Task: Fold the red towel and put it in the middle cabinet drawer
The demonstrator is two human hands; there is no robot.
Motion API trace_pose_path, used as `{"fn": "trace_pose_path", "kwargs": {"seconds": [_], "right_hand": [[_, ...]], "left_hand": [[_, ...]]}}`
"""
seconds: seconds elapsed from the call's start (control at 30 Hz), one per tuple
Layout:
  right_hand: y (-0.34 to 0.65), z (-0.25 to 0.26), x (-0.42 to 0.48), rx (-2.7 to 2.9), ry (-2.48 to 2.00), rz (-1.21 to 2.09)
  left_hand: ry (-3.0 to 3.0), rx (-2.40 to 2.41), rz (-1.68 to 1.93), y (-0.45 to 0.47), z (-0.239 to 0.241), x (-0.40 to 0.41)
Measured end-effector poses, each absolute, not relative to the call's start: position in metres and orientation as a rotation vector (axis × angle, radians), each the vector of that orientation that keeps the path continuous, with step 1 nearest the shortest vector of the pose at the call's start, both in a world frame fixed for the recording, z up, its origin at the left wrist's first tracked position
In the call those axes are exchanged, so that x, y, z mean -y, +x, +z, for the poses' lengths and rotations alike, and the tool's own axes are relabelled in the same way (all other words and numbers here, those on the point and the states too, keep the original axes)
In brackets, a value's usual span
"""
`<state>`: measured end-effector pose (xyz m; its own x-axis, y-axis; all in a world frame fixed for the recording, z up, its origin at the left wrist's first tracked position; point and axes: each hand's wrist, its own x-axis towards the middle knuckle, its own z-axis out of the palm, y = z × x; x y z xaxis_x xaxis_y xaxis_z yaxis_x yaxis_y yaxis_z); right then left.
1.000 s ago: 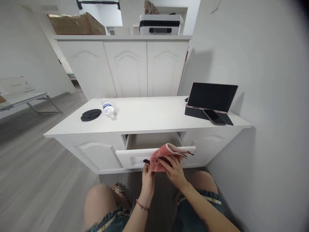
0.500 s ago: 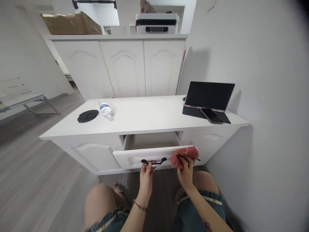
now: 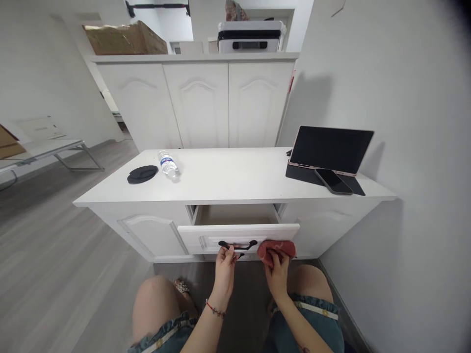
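A white drawer stands pulled out of the low white cabinet, and the part of its inside that shows is bare. My left hand has its fingers closed around the black drawer handle at the front. In my right hand is a bunched red cloth, pressed against the right side of the drawer front, below its top edge. The fingers of that hand are bent into the cloth and partly sunk in its folds.
On the white cabinet top lie a clear plastic bottle and a flat black item at left. A tablet and a phone rest at right. My knees flank the drawer; a wall rises on the right.
My right hand and the red cloth have slid down from the drawer's top right corner onto its front face. My left hand stays on the handle. The view has shifted slightly.
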<state>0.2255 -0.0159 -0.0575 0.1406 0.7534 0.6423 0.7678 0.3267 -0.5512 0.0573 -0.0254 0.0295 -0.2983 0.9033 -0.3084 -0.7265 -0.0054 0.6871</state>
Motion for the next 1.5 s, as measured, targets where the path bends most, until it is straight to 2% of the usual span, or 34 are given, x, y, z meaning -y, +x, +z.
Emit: {"fn": "trace_pose_path", "kwargs": {"seconds": [0.33,0.63,0.83,1.37,1.5], "right_hand": [[0.222,-0.088,0.01,1.645,-1.43,0.187],[0.199,-0.124,0.026,1.52,-1.569,0.745],[0.188,-0.13,0.041,1.674,-1.582,1.039],[0.175,-0.124,0.058,1.99,-1.659,1.152],[0.172,-0.115,0.059,2.002,-1.626,1.083]], "left_hand": [[0.272,-0.917,1.622,0.055,0.032,0.011],[0.283,-0.936,1.634,0.052,0.031,-0.007],[0.276,-0.944,1.627,0.05,0.031,-0.028],[0.255,-0.922,1.622,0.045,0.032,-0.065],[0.256,-0.909,1.615,0.044,0.033,-0.067]]}}
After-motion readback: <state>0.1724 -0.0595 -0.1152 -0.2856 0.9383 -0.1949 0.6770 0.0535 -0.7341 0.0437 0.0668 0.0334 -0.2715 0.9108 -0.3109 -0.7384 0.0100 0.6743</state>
